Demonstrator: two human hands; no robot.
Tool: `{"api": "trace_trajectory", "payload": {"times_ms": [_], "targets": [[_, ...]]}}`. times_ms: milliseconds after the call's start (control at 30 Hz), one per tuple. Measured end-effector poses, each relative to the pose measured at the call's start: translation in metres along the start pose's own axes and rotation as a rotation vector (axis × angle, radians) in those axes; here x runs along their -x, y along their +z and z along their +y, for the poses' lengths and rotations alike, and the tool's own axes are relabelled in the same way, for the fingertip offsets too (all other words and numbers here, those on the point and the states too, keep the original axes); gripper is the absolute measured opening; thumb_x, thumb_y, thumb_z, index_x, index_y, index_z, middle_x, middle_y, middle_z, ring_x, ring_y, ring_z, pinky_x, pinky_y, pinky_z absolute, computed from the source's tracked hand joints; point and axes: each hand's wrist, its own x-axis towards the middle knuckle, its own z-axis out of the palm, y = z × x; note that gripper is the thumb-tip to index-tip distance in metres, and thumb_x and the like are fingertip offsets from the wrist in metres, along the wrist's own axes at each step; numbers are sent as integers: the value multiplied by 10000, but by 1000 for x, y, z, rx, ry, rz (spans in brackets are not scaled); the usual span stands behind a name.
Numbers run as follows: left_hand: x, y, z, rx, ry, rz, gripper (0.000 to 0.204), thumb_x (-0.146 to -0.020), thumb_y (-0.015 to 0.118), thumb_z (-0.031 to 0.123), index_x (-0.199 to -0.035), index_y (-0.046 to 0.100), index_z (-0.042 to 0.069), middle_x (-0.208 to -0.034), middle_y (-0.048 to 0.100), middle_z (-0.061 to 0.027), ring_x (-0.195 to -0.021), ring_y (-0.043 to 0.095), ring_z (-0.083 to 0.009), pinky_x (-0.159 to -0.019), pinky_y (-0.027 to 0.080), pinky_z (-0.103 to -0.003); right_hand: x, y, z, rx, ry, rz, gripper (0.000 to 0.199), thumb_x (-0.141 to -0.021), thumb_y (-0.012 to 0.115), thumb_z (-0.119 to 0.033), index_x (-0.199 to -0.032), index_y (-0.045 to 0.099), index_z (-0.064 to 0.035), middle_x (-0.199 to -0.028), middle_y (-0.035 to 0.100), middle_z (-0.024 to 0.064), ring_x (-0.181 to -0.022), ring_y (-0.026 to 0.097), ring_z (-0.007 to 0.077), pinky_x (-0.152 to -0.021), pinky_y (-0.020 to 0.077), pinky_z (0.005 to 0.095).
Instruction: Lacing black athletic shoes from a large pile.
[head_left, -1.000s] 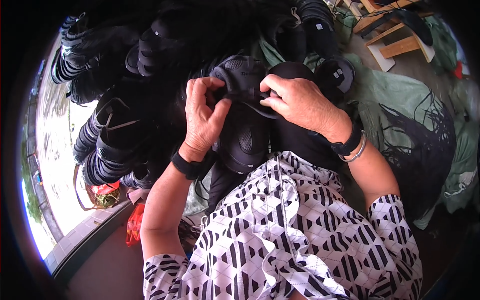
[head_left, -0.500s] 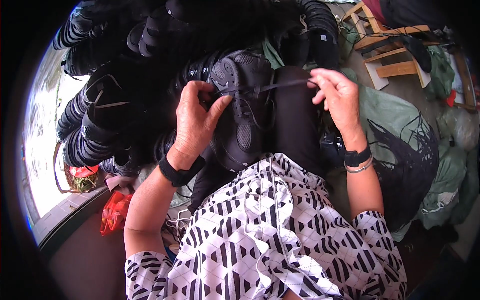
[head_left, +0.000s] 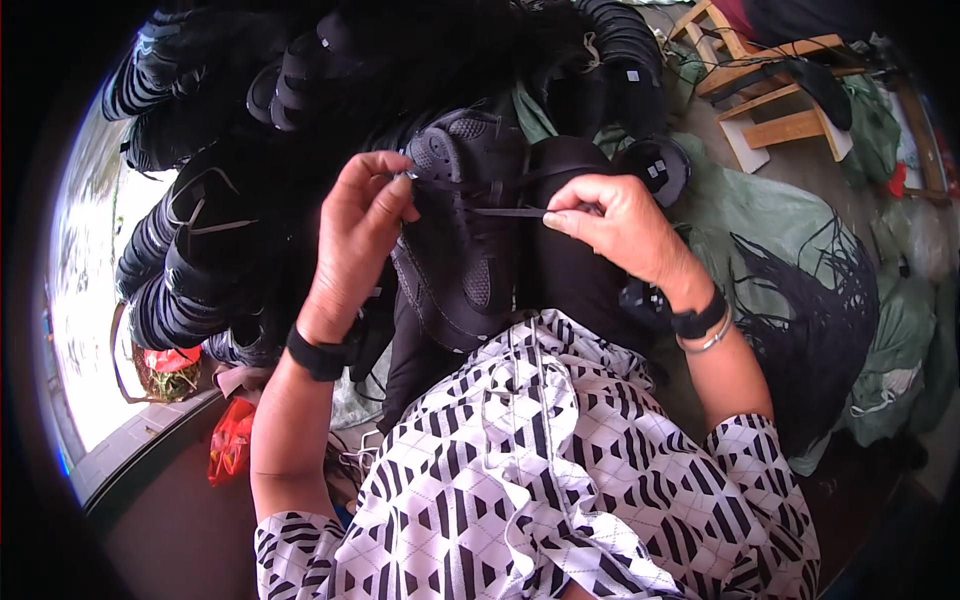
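Note:
A black shoe (head_left: 432,285) with mesh panels lies across my lap, its heel end away from me. My left hand (head_left: 355,225) is at the shoe's left side, thumb and fingertips pinched on a dark shoelace; a small shiny tip shows at the fingertips. On the other side my right hand (head_left: 625,228) pinches a flat black shoelace (head_left: 508,212) between thumb and forefinger. That stretch runs taut and nearly level from the eyelet area to my right fingertips. Which eyelets the lace passes through is too dark to make out.
Stacked black shoes (head_left: 165,325) rise at left and far ahead. A bundle of black laces (head_left: 800,310) lies on a green sack (head_left: 760,215) at right. Beyond it is a wooden frame (head_left: 785,130). A red plastic bag (head_left: 232,440) is at lower left.
My right hand has come down and inward, and now grips the lace nearer the shoe. My left hand has shifted left, its fingers closing to a pinch. The shoe has moved slightly left.

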Motion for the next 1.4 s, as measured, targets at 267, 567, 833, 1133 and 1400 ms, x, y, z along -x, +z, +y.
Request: {"api": "trace_trajectory", "payload": {"times_ms": [267,567,833,1133,1400], "targets": [[-44,-78,14,442,-18,316,296,-937,502,117,-1222,515,38,-649,391,72,-503,281,-19,-473,244,-183,-25,-2,2,-298,43,-96,134,-851,628,-105,-927,664,-1,-737,641,21,-518,512,29,-457,405,174],[-19,-109,2,144,16,243,236,-943,500,105,-1163,549,37,-645,348,79,-514,270,-13,-477,223,-181,-24,17,19,180,-277,328,81,-804,663,-55,-841,614,-3,-728,612,66,-601,548,122,-568,446,262],[11,-117,-26,-183,-15,370,184,-939,523,144,-1094,599,81,-681,421,95,-550,332,9,-476,246,-147,4,7,35,-153,-76,213,65,-810,646,-45,-787,653,15,-713,627,17,-600,522,55,-574,440,218],[6,-56,-18,-510,112,152,322,-935,430,20,-1247,508,32,-902,651,-50,-814,561,-66,-760,446,-203,3,-48,58,297,-41,417,326,-851,484,-37,-1171,539,-70,-824,660,185,-782,655,325,-689,520,400],[2,2,-4,-251,188,171,157,-921,520,22,-1035,622,-15,-889,662,-60,-824,625,-103,-734,493,-218,-38,17,23,187,-250,307,72,-847,546,-78,-904,573,-43,-716,645,122,-674,646,281,-619,510,355]]}}
